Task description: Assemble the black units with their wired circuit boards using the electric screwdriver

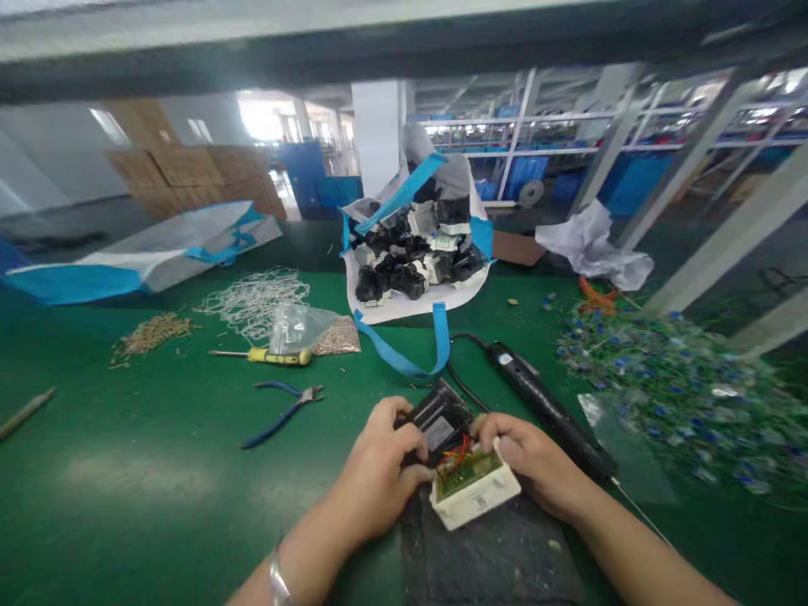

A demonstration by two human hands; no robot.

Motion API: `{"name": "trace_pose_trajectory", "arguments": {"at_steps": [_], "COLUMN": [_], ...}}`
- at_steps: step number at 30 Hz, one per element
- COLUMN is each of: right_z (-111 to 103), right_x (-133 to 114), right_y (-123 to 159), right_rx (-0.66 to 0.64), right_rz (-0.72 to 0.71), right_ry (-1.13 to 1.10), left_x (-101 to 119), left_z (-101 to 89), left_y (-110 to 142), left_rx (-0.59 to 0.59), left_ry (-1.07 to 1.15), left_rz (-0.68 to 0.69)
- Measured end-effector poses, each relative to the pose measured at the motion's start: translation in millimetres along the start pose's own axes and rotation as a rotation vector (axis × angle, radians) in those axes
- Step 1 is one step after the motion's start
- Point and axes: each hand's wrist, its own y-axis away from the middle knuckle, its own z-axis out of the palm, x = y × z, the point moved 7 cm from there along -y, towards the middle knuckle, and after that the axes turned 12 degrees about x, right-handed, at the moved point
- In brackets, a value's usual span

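Observation:
My left hand [379, 467] and my right hand [536, 463] both grip a small device [464, 471] low in the middle of the view. It has a black block [435, 417] at the far end and an open white casing [475, 498] at the near end. A green circuit board [470, 468] with red and orange wires shows inside the casing. My left fingers curl around the black part. My right fingers press on the casing's right side. A dark mat [492, 555] lies under the device.
A black electric screwdriver [546, 404] with a cord lies right of my hands. Blue pliers [284, 412] and a yellow screwdriver [271, 356] lie to the left. A white-and-blue bag [410, 307] of similar devices stands behind. A heap of circuit boards [675, 396] fills the right.

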Motion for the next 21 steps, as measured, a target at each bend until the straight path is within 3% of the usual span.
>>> {"name": "trace_pose_trajectory", "arguments": {"at_steps": [8, 16, 21], "right_z": [1.9, 2.8, 2.1], "right_x": [-1.5, -0.3, -1.7], "right_y": [0.8, 1.6, 1.5], "right_rx": [0.014, -0.004, -0.003], "right_rz": [0.024, 0.030, 0.014], "right_ry": [-0.042, -0.064, -0.045], "left_x": [-0.9, 3.3, -4.3], "left_z": [0.3, 0.4, -7.5], "left_y": [-0.9, -0.1, -3.5], "left_rx": [0.076, 0.075, 0.186], "left_ry": [0.029, -0.014, -0.033], "left_rz": [-0.017, 0.037, 0.017]}}
